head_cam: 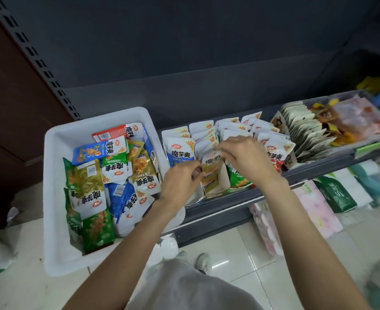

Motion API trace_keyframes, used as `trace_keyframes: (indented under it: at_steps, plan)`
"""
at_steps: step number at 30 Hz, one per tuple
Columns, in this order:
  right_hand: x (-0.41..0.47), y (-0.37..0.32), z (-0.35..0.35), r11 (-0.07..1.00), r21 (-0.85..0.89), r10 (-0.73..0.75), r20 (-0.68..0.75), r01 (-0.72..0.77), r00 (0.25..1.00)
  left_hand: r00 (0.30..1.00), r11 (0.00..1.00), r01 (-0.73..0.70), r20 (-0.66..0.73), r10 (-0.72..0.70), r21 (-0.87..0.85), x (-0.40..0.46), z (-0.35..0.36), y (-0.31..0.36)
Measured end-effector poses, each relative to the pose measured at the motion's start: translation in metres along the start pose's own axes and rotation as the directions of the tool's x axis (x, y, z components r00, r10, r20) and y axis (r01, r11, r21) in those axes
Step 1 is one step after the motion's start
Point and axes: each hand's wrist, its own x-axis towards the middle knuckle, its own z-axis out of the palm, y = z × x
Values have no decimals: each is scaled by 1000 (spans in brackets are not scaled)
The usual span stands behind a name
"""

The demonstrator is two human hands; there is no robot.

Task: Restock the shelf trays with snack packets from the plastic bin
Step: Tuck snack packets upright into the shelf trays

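Note:
A white plastic bin [57, 139] at the left holds a loose heap of green, blue, yellow and red snack packets [115, 173]. Right of it, on the dark shelf, white cardboard trays [223, 182] hold upright rows of packets [206, 135]. My left hand [180, 184] pinches the lower left edge of a yellow packet [211, 168] standing in the front of the second tray. My right hand [244, 157] rests on the top of that same packet and on the row behind it, fingers curled over them.
A clear tray [332, 151] of white and orange packets stands further right on the shelf. The shelf's front rail [229, 202] runs below the trays. Wrapped tissue packs [314, 209] lie on the tiled floor under it. My shoe [203, 261] is near the shelf base.

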Motion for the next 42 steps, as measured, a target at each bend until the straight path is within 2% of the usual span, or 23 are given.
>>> trace_keyframes:
  at_steps: [3, 6, 8, 10, 12, 14, 16, 19, 21, 23, 25, 28, 32, 33, 35, 36, 38, 39, 40, 42]
  plan:
    - [6, 1, 22, 987, -146, -69, 1, 68, 998, 999, 1000, 7, -37, -7, 1, -1, 2, -1]
    - [8, -1, 32, 979, -204, -6, -57, -5, 998, 996, 1000, 4, -86, -5, -9, 0, -4, 0]
    - [5, -6, 29, 987, -134, 70, -154, -91, 986, 982, 1000, -2, -191, 0, -9, -2, -15, 0]
    - [1, -20, 22, 992, 19, 123, -238, -123, 963, 939, 1000, 23, -343, -18, 9, -10, -31, -7]
    - [-4, -40, 16, 979, 187, 130, -265, -81, 955, 889, 1000, 15, -458, -4, 20, -23, -46, -21]
    - [1, -67, 17, 949, 315, 57, -228, 18, 972, 869, 995, 39, -495, 9, 87, -39, -61, -47]
    - [10, -93, 27, 928, 365, -34, -126, 78, 991, 907, 972, 132, -420, -38, 196, -53, -72, -79]
    - [29, -127, 58, 950, 297, -152, 153, 101, 976, 950, 895, 294, -201, -238, 334, -67, -77, -117]
    - [41, -147, 84, 980, 118, -191, 320, 161, 928, 936, 849, 350, -110, -334, 395, -72, -77, -127]
    - [52, -162, 106, 956, -129, -181, 440, 262, 880, 921, 818, 370, -57, -386, 439, -74, -78, -130]
    - [59, -168, 121, 911, -290, -118, 496, 292, 860, 903, 797, 385, -13, -429, 465, -74, -78, -133]
    - [62, -168, 131, 867, -385, -71, 534, 317, 843, 889, 796, 396, 26, -457, 458, -76, -77, -139]
    - [57, -167, 129, 871, -328, -189, 465, 367, 865, 896, 815, 396, 18, -444, 422, -78, -74, -145]
    - [56, -168, 120, 881, -286, -239, 417, 377, 877, 901, 828, 395, 7, -433, 399, -78, -75, -145]
    - [54, -169, 97, 907, -205, -331, 191, 367, 924, 922, 886, 384, -60, -382, 260, -77, -79, -142]
    - [53, -168, 84, 936, -142, -317, 50, 321, 947, 926, 917, 376, -106, -364, 137, -77, -82, -138]
    - [48, -156, 69, 977, 53, -192, -194, 206, 962, 914, 920, 355, -145, -379, -168, -74, -95, -120]
    - [45, -150, 60, 973, 186, -99, -215, 140, 972, 911, 886, 342, -120, -394, -312, -72, -102, -110]
    - [43, -144, 51, 934, 354, 21, -170, 41, 985, 914, 839, 329, -75, -398, -433, -71, -110, -98]
    - [41, -133, 38, 741, 647, 239, -3, -180, 971, 933, 769, 297, 1, -360, -566, -69, -120, -82]
